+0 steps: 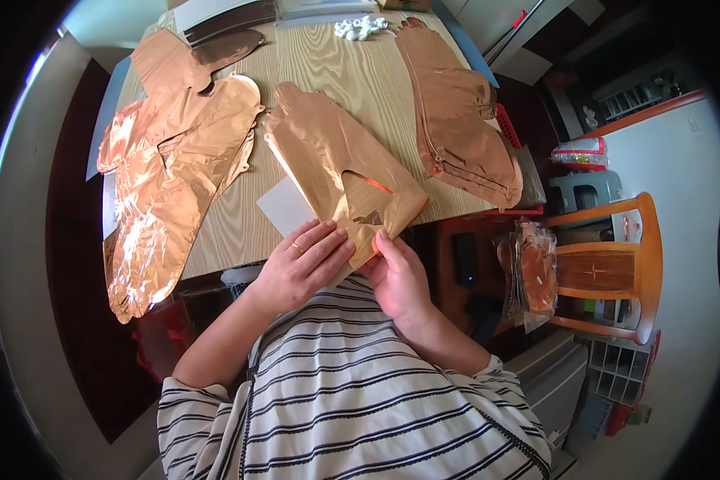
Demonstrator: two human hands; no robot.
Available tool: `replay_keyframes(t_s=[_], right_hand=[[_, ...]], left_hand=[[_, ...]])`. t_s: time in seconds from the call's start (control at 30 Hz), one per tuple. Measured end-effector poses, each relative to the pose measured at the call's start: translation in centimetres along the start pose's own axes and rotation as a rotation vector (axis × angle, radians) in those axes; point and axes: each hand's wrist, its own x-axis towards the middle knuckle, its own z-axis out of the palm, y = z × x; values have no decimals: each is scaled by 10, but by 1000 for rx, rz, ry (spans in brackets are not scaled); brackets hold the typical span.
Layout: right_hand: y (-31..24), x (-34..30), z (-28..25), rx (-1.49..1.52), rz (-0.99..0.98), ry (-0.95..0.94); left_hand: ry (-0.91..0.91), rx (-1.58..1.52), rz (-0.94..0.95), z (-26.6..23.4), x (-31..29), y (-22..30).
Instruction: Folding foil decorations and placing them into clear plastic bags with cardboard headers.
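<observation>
A folded, deflated copper-coloured foil balloon lies at the near edge of the table, its lower corner reaching over toward me. My left hand rests flat on that corner, fingers stretched side by side, a ring on one finger. From the right, my right hand pinches the corner's edge, thumb on top and fingers beneath. A white sheet sticks out from under the balloon's left side. To the left sprawls a shiny pile of flat foil balloons. Another stack of folded foil balloons lies on the right.
Small white pieces are heaped at the table's far side. A wooden chair stands at right, with packaged copper foil pieces on its near side. Beyond it are a grey-green stool and a divided grey crate.
</observation>
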Motion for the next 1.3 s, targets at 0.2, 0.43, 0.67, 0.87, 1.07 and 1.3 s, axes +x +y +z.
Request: replay_keyframes(t_s=[0.2,0.43,0.67,0.87,1.07,1.3], right_hand=[[-34,-15,-42,-783,-269,69],[-64,-8,-12,-480,-509,-144],[-88,-6,-4,-306,-214,-226],[-58,7,-33,-388,31,-100],[-23,18,-60,-560,67,-91],[-22,28,-55,-775,54,-156]], left_hand=[[76,-77,50,-18,-7,-7],[260,-204,-58,-32,7,-12],[285,-370,-54,-55,21,-33],[-194,-142,-173,-58,-8,-45],[-366,-90,-430,-76,-21,-15],[-78,25,-394,-43,-37,13]])
